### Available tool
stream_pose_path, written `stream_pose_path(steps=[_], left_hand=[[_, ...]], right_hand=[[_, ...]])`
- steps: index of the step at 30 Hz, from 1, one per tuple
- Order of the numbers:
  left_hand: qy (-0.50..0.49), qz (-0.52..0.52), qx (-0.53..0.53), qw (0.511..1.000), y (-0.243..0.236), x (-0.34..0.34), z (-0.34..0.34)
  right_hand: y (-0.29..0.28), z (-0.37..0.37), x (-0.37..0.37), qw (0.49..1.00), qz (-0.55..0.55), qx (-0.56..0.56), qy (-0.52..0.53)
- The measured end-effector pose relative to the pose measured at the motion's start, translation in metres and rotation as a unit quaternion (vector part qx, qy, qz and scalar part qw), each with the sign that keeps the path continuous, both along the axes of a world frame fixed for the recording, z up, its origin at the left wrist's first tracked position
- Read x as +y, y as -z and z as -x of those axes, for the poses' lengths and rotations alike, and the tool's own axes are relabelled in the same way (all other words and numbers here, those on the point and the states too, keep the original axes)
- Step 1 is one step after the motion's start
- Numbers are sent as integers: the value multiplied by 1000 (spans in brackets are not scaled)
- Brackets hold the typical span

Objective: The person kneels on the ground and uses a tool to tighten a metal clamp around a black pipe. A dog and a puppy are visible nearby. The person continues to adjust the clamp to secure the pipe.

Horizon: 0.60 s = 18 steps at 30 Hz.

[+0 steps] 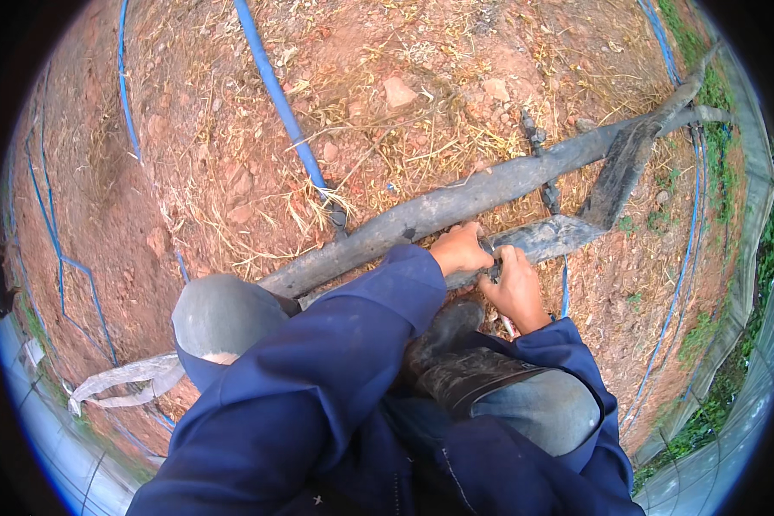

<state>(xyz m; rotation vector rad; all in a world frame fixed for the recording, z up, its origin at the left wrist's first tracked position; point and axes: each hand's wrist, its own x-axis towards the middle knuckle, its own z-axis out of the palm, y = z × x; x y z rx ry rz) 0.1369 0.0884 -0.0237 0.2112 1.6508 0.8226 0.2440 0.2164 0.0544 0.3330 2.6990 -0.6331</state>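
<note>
My left hand [462,248] and my right hand [518,286] are close together, fingers closed on a flattened grey-black hose [552,236]. Between the fingertips sits a small dark piece [490,265], too covered to make out its kind. To the right of my hands, the flat hose folds sharply and runs up toward the far right. Just beyond my hands lies a thick, dusty black pipe [456,202], crossing the ground at a slant. A black fitting [335,215] joins a blue hose [282,107] to this pipe.
Another black connector [534,133] lies across the pipe. Reddish soil [206,77] carries dry straw and stones [398,92]. My dark boot [447,335] is right below my hands. Thin blue tubes [688,241] run at the right, near netting [752,189]. A pale strip [133,378] lies at lower left.
</note>
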Motion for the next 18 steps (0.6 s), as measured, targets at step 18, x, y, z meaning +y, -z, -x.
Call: stream_pose_path(steps=[18], left_hand=[[-97,-106,-44,989,33,-38,-8]], right_hand=[[0,0,7,997,54,-49,40]])
